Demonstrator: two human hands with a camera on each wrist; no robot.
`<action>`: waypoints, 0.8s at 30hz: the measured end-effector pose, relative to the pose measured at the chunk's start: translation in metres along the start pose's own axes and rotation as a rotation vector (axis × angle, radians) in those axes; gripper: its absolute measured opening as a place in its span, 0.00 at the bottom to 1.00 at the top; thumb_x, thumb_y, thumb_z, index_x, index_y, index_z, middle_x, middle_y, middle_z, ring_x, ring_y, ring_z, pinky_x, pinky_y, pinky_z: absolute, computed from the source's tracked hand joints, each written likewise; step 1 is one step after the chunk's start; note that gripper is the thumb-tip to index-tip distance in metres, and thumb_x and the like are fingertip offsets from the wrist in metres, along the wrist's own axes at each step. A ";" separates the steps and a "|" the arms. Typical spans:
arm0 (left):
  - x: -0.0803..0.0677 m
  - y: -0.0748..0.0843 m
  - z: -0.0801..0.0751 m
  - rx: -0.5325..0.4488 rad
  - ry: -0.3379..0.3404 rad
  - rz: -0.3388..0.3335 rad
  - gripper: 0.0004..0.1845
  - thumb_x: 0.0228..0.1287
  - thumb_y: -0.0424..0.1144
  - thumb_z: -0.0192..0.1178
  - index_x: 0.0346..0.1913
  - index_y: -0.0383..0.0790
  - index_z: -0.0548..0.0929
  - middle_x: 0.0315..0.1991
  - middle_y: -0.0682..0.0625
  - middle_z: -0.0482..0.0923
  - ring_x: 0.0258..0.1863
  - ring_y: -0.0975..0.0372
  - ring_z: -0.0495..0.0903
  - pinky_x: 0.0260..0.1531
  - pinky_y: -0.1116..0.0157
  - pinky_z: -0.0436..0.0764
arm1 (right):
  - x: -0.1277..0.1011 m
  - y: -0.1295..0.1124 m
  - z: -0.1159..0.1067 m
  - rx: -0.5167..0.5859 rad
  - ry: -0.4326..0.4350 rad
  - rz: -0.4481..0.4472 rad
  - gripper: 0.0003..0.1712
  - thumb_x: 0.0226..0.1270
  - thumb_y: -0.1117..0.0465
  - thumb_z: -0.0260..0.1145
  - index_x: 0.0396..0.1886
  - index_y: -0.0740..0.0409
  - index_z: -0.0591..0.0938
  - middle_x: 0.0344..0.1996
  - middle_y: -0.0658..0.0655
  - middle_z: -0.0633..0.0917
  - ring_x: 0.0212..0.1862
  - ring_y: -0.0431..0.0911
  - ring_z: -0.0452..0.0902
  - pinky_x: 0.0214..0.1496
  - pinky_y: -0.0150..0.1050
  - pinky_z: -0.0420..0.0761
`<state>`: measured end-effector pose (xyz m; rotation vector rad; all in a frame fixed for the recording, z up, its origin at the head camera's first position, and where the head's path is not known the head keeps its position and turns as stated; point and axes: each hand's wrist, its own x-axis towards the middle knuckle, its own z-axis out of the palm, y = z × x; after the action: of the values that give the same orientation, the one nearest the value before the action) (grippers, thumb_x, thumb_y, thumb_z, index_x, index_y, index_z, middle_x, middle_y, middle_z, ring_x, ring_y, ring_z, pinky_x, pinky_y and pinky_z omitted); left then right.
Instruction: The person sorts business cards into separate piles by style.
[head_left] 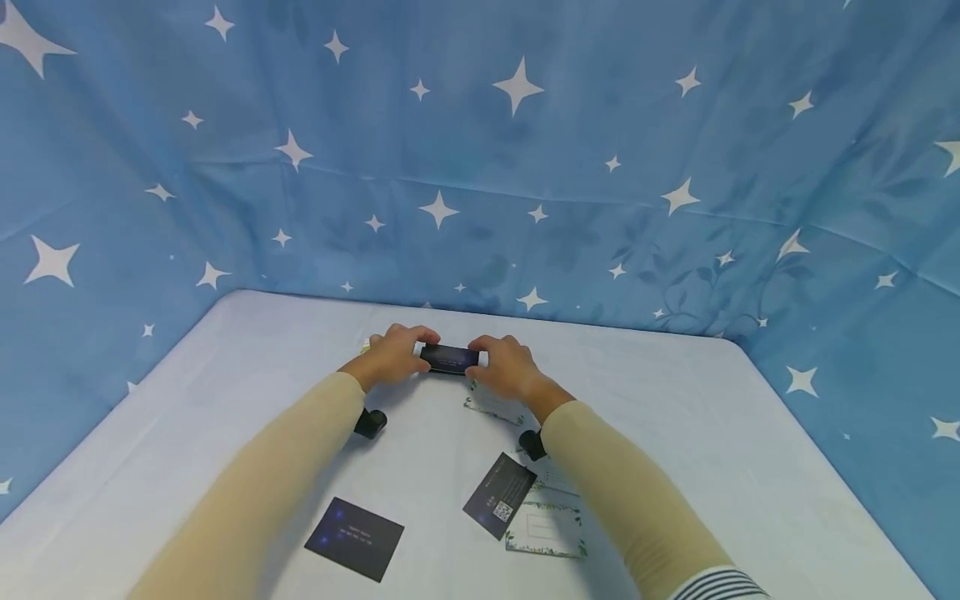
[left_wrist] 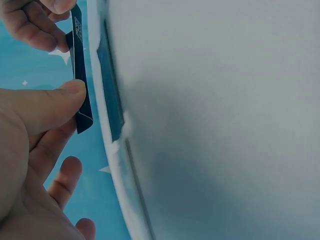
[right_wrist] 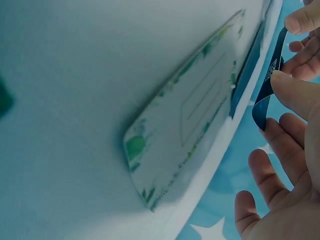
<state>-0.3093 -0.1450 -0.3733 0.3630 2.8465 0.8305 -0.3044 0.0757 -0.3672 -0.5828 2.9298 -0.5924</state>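
A dark business card [head_left: 450, 358] with small print is held between both hands above the far part of the table. My left hand [head_left: 393, 354] pinches its left end between thumb and fingers, and my right hand [head_left: 506, 367] pinches the right end. In the left wrist view the card [left_wrist: 84, 102] looks bent along its length, with a QR code on one face. The right wrist view has the same card [right_wrist: 265, 95] curling at its near corner, the thumb of my right hand [right_wrist: 290, 165] on it. Another dark flat piece [right_wrist: 246, 70] lies beneath, near the table edge.
A white card with a leafy border [head_left: 495, 407] lies by my right wrist. Nearer me are a dark card with a QR code [head_left: 500, 496], a leafy-bordered card [head_left: 546, 530] and a dark card [head_left: 354, 538]. A starry blue curtain [head_left: 480, 167] hangs behind the white table [head_left: 660, 400].
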 end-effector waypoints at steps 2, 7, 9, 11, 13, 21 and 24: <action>0.003 0.000 0.003 0.010 -0.011 0.000 0.26 0.67 0.38 0.66 0.68 0.50 0.75 0.65 0.47 0.72 0.63 0.48 0.62 0.58 0.44 0.56 | 0.001 0.002 0.003 0.010 -0.005 0.024 0.28 0.70 0.51 0.68 0.68 0.50 0.77 0.58 0.56 0.80 0.59 0.53 0.69 0.64 0.53 0.65; 0.007 0.000 0.004 0.026 -0.005 -0.022 0.27 0.67 0.37 0.66 0.68 0.49 0.75 0.64 0.47 0.72 0.63 0.48 0.61 0.57 0.45 0.56 | 0.008 0.005 0.005 0.012 -0.014 0.029 0.28 0.71 0.51 0.67 0.68 0.50 0.76 0.60 0.56 0.79 0.60 0.54 0.69 0.65 0.55 0.64; 0.007 0.001 0.003 0.029 -0.014 -0.042 0.27 0.67 0.37 0.66 0.68 0.50 0.75 0.65 0.47 0.72 0.63 0.47 0.61 0.57 0.44 0.57 | 0.012 0.006 0.007 0.007 -0.028 0.036 0.28 0.71 0.50 0.67 0.68 0.49 0.76 0.60 0.56 0.79 0.62 0.54 0.68 0.66 0.55 0.64; 0.007 0.001 0.002 0.036 -0.026 -0.061 0.27 0.66 0.37 0.67 0.68 0.51 0.75 0.65 0.46 0.71 0.62 0.46 0.61 0.58 0.43 0.57 | 0.014 0.005 0.008 0.004 -0.043 0.050 0.28 0.71 0.50 0.67 0.68 0.48 0.76 0.61 0.56 0.78 0.63 0.54 0.68 0.67 0.55 0.64; 0.009 0.001 0.001 0.046 -0.037 -0.065 0.28 0.66 0.37 0.67 0.68 0.51 0.75 0.66 0.46 0.71 0.61 0.46 0.62 0.58 0.43 0.57 | 0.016 0.005 0.010 0.002 -0.052 0.069 0.28 0.71 0.49 0.67 0.68 0.47 0.76 0.61 0.56 0.78 0.63 0.55 0.68 0.67 0.55 0.64; 0.011 -0.005 0.004 0.083 -0.046 -0.058 0.28 0.65 0.37 0.67 0.68 0.49 0.75 0.65 0.46 0.73 0.62 0.48 0.63 0.58 0.44 0.57 | 0.021 0.004 0.016 -0.001 -0.081 0.111 0.30 0.70 0.49 0.68 0.70 0.46 0.74 0.62 0.59 0.77 0.63 0.57 0.70 0.66 0.56 0.65; 0.012 -0.005 0.003 0.099 -0.053 -0.055 0.29 0.65 0.38 0.67 0.69 0.50 0.75 0.65 0.45 0.73 0.61 0.49 0.63 0.58 0.44 0.58 | 0.021 0.004 0.017 0.005 -0.082 0.128 0.32 0.69 0.49 0.68 0.71 0.47 0.73 0.63 0.61 0.77 0.64 0.57 0.69 0.67 0.56 0.65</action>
<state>-0.3208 -0.1445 -0.3792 0.3118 2.8415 0.6618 -0.3224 0.0647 -0.3842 -0.4046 2.8608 -0.5481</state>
